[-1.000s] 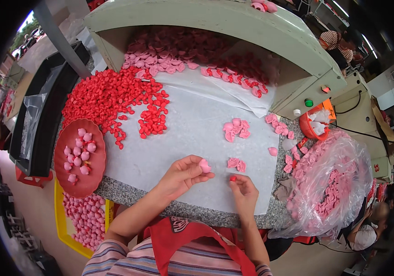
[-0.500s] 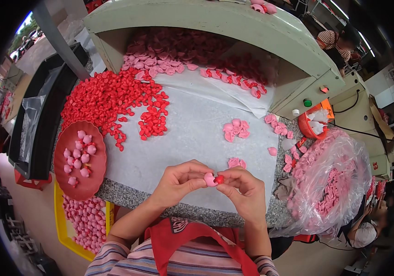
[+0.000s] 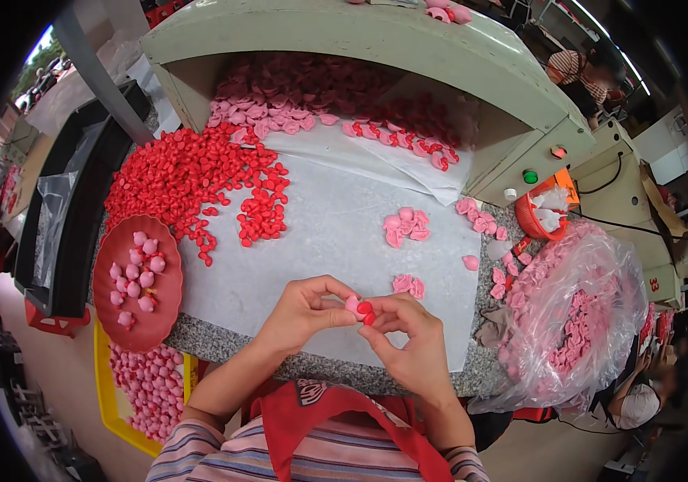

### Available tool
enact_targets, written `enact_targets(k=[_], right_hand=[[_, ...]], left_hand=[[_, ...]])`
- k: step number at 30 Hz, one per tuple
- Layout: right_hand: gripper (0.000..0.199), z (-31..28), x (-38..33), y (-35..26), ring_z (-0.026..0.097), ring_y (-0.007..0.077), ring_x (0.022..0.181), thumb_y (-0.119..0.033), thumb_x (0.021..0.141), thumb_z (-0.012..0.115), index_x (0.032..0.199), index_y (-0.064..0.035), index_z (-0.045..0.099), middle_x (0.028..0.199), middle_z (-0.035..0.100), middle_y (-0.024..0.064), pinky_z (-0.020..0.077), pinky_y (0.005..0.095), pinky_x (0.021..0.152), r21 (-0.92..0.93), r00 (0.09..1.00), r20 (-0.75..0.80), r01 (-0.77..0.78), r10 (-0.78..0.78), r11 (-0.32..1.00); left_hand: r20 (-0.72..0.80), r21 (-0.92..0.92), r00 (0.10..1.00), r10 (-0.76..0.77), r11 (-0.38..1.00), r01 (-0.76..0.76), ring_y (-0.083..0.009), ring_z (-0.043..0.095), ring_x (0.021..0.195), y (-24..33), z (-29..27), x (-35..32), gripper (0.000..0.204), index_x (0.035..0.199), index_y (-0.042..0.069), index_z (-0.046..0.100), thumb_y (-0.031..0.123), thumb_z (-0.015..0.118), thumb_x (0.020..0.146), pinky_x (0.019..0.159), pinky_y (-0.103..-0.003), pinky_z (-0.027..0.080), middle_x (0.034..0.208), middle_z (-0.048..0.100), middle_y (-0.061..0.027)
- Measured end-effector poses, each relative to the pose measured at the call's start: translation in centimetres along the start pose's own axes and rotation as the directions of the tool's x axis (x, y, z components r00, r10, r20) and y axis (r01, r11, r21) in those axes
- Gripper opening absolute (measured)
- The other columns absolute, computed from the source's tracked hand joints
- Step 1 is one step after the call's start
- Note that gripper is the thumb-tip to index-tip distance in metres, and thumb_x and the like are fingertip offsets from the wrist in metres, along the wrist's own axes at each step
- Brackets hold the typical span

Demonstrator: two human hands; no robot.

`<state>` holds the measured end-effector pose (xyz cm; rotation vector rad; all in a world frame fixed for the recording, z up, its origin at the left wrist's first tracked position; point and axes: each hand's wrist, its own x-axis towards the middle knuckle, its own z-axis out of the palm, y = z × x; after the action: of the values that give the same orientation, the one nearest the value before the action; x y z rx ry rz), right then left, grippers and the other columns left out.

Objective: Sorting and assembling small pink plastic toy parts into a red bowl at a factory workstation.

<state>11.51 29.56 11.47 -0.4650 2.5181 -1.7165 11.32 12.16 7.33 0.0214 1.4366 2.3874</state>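
Observation:
Above the near part of the white sheet (image 3: 324, 217), my two hands meet fingertip to fingertip. My left hand (image 3: 304, 317) pinches a small rounded pink plastic piece (image 3: 351, 304). A glossy red two-lobed plastic piece (image 3: 366, 312) presses against it, gripped by the fingers of my right hand (image 3: 408, 337). Fingertips partly cover both pieces, so how they join is hidden. Just beyond the right hand lie a few cupped pink pieces (image 3: 408, 285), with another small cluster (image 3: 405, 226) farther back. Loose red pieces (image 3: 175, 173) form a big pile at the left.
A red scalloped dish (image 3: 131, 321) of pink balls overlaps the table's left edge, above a yellow tray (image 3: 107, 394) of more. A green-grey metal housing (image 3: 344, 32) arches over the back. Right are a red basket (image 3: 530, 221) and a clear bag (image 3: 601, 353) of pink pieces.
The red piece has turned between the fingers and now shows two lobes. Less of the pink piece is visible. My right hand has shifted slightly left, and the whole view has moved a little.

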Motion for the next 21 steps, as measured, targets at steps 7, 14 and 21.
enact_targets(k=[7, 14, 21], right_hand=[[0.036, 0.4, 1.6, 0.4, 0.056, 0.0151, 0.062, -0.008, 0.059, 0.080, 0.084, -0.0044, 0.056, 0.076, 0.057, 0.0046, 0.0472, 0.0255, 0.058, -0.250, 0.994, -0.018, 0.099, -0.107, 0.963], [0.038, -1.1, 3.0, 3.7, 0.055, 0.0121, 0.059, -0.007, 0.057, 0.082, 0.083, -0.0027, 0.055, 0.073, 0.057, 0.0037, 0.0471, 0.0246, 0.056, -0.169, 0.994, -0.023, 0.102, -0.108, 0.980], [0.052, -4.3, 7.5, 5.9, 0.060, 0.0179, 0.079, -0.006, 0.060, 0.080, 0.105, -0.0029, 0.053, 0.093, 0.058, 0.0096, 0.0511, 0.0289, 0.063, -0.270, 0.966, -0.238, 0.031, -0.098, 0.962]], left_hand=[[0.008, 0.041, 1.000, 0.026, 0.999, -0.026, -0.0134, 0.061, 0.078, -0.2, -0.3, 1.6, 0.017, 0.085, -0.002, 0.057, -0.007, 0.067, 0.073, 0.070, -0.026, 0.051, 0.085, 0.061, -0.0078], [0.053, 0.091, 0.998, 0.032, 0.995, -0.037, -0.0132, 0.062, 0.080, -1.4, -0.3, 4.8, 0.013, 0.085, -0.003, 0.056, -0.006, 0.065, 0.076, 0.071, -0.026, 0.051, 0.084, 0.063, -0.0092], [0.259, 0.192, 0.956, 0.139, 0.962, -0.192, -0.0130, 0.060, 0.081, -1.0, 0.2, 15.7, 0.017, 0.086, -0.001, 0.057, -0.007, 0.067, 0.074, 0.071, -0.027, 0.051, 0.087, 0.059, -0.0060]])
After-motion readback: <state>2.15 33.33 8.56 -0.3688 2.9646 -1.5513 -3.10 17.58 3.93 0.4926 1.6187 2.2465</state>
